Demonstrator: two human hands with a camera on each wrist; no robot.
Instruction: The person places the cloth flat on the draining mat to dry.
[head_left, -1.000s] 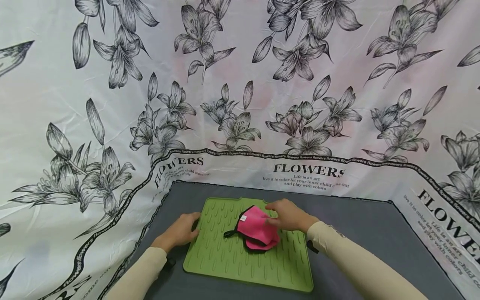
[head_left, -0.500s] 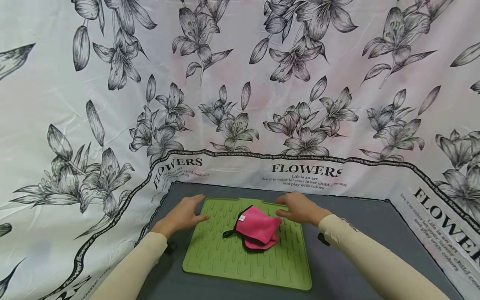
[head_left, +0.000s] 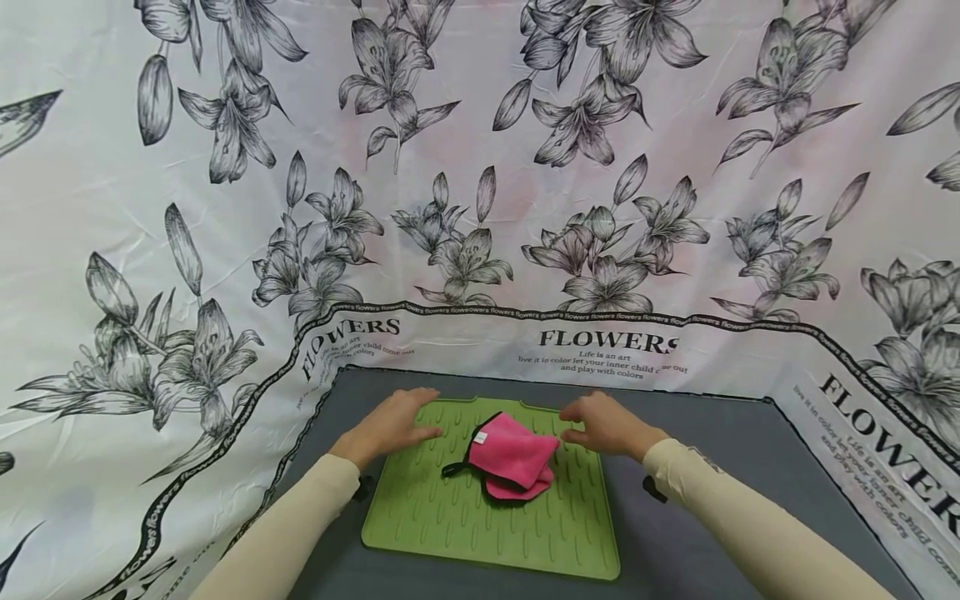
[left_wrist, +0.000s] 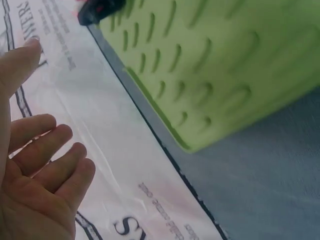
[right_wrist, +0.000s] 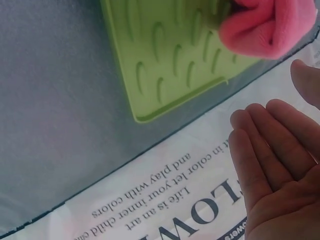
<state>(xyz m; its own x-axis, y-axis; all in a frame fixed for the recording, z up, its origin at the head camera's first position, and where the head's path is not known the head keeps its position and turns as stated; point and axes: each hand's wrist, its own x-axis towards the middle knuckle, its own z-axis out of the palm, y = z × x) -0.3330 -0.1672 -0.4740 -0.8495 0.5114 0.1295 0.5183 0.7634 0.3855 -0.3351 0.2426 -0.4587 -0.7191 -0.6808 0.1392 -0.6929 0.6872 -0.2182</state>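
Your two hands are both relaxed and grip nothing. Your left hand hovers over the far left corner of the green mat, its thumb apart from the fingers, which bend slightly in the left wrist view. Your right hand hovers by the mat's far right corner, fingers lightly bent side by side and pointing left, the thumb held apart from them.

Between your hands, and apart from both, lies the pink cloth. It rests on the mat, a little to the far side and right of the middle, folded loosely over itself. It has black edging, a small white label on its far left part and a black loop reaching left.

The mat, covered in short raised ridges, lies flat on the grey worktop. Along the far, left and right sides hangs a white sheet printed with black lilies and the word FLOWERS. Your sleeves are cream.
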